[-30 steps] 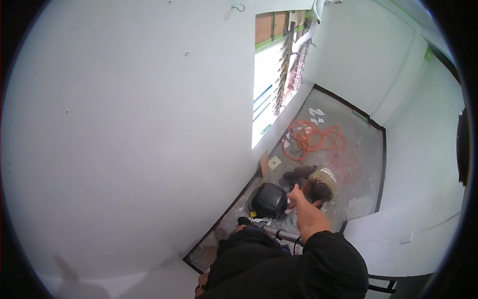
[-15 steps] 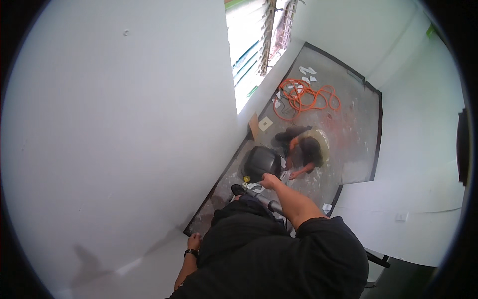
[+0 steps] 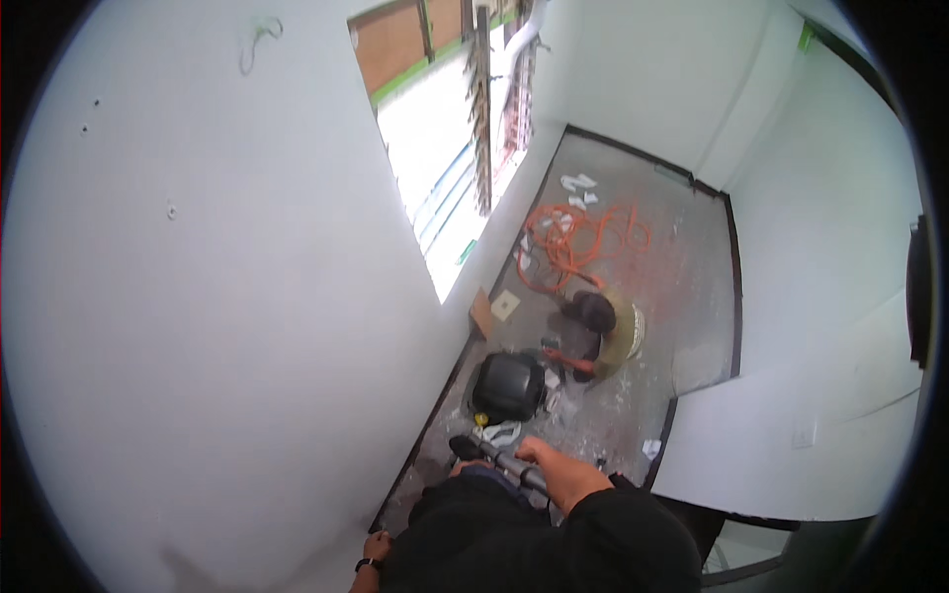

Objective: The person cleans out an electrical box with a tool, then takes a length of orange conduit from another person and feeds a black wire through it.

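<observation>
A room with pale walls [image 3: 247, 376], seen from above, has a grey floor [image 3: 682, 326], scuffed and spotted with white, edged by a dark skirting strip. One slatted window [image 3: 445, 168] opens in the left wall, bright with daylight.

Two people are here: the wearer, in a black top [image 3: 534, 549], at the lower edge, and one co-worker [image 3: 620, 331], crouched on the floor. Beyond the co-worker lies one loosely coiled orange hose [image 3: 583, 247]. Nearer is one rounded black tub [image 3: 507, 386], close to the left wall. One grey tube [image 3: 504, 463] slants in front of the wearer, between the tub and the wearer's body.

The right grip [image 3: 535, 453], fingers curled, is at the tube; whether it grasps it cannot be told. The left grip [image 3: 377, 545] hangs by the wearer's side; its closure cannot be told either.

Smaller still: one brown panel [image 3: 481, 314], one cream square [image 3: 505, 304], one yellow object [image 3: 481, 419] beside the tub, and at least four white scraps [image 3: 585, 181] past the hose.
</observation>
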Demonstrator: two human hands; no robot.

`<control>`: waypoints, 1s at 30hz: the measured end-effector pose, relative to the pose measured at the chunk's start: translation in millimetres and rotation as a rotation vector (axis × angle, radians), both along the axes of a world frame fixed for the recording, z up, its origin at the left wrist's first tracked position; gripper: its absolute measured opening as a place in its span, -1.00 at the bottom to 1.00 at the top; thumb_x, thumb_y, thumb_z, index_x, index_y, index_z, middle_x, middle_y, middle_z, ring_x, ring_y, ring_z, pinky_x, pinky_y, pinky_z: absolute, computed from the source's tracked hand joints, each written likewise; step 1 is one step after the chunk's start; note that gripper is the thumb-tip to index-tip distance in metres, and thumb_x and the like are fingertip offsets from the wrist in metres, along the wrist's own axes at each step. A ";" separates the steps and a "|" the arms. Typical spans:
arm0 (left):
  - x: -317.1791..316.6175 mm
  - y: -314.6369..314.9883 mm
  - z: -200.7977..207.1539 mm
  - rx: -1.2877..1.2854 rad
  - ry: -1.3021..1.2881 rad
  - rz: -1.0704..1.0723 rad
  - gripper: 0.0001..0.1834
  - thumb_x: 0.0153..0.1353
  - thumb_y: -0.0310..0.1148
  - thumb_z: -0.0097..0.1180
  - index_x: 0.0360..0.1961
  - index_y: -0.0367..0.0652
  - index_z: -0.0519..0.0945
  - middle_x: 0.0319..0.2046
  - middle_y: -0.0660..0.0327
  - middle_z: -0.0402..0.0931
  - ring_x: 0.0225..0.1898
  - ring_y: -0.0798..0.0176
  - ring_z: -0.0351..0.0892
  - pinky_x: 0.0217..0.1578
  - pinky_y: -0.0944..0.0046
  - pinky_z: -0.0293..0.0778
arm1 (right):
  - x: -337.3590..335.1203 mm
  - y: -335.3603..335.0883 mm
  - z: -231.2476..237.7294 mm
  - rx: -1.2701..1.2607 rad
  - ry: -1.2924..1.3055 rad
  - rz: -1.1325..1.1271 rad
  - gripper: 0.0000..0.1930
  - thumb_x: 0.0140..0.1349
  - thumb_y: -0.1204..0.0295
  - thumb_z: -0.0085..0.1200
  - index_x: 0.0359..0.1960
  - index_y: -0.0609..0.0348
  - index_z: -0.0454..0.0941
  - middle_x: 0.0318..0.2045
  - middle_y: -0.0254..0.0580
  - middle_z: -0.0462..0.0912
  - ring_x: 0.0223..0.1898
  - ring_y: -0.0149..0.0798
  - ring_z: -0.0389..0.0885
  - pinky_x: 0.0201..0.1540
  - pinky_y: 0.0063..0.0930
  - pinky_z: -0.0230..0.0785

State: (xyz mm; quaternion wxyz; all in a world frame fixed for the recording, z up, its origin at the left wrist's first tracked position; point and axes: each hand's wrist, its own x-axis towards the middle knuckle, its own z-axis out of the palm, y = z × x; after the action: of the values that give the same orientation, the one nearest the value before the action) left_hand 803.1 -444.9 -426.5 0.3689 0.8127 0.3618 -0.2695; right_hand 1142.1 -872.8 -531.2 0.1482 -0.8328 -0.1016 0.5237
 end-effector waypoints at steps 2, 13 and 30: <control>39.1 1.0 26.0 0.025 0.032 0.046 -0.54 0.39 -0.04 -0.01 -0.08 -0.23 0.68 -0.13 -0.08 0.70 -0.04 -0.14 0.67 0.00 0.00 0.51 | 17.6 10.0 14.7 0.070 -0.049 -0.054 -0.58 0.19 0.11 0.14 -0.39 0.32 0.71 -0.42 0.00 0.72 -0.46 -0.05 0.66 -0.39 -0.15 0.51; 127.5 -25.3 22.9 0.022 -0.317 0.145 -0.56 0.38 -0.04 -0.01 -0.10 -0.21 0.67 -0.17 -0.05 0.68 -0.07 -0.13 0.66 -0.05 -0.01 0.50 | 94.9 -32.2 62.2 0.054 -0.189 -0.397 -0.63 0.21 0.19 0.21 -0.26 0.34 0.71 -0.38 0.00 0.73 -0.42 -0.10 0.72 -0.36 -0.24 0.54; 0.8 -43.9 36.6 0.113 -0.223 0.332 -0.52 0.33 -0.03 0.08 0.07 -0.16 0.66 -0.02 0.02 0.69 0.06 -0.03 0.65 0.10 0.03 0.51 | 297.4 271.0 694.9 1.553 -1.187 -0.404 -0.64 0.41 0.12 0.11 0.01 0.14 0.57 -0.30 -0.06 0.74 -0.31 -0.04 0.74 -0.15 -0.19 0.52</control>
State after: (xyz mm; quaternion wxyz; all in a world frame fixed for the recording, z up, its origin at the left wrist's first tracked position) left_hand 804.0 -488.8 -389.9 0.3998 0.7861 0.4622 -0.0926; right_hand 1439.4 -601.9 163.7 0.6631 -0.6335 -0.3299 -0.2239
